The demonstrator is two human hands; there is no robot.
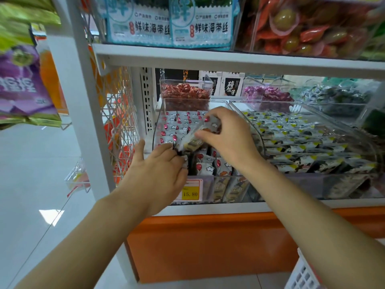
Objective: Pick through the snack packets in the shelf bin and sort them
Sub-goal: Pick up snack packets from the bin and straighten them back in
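Silvery snack packet [193,138], pinched by fingers [201,134] of the right hand [227,134] above the bin [155,126] (left hand [158,165] grip unclear), likely needs slotting next.

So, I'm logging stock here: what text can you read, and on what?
"鲜味海带丝": both teal seaweed packets.
"15.80": yellow price tag on the bin front.
"碎银子": box at the back.
Purple bag, snack packets and small print: too blurred to read.

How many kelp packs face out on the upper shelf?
2: left pack and right pack, side by side on the upper shelf; more may be stacked behind them.
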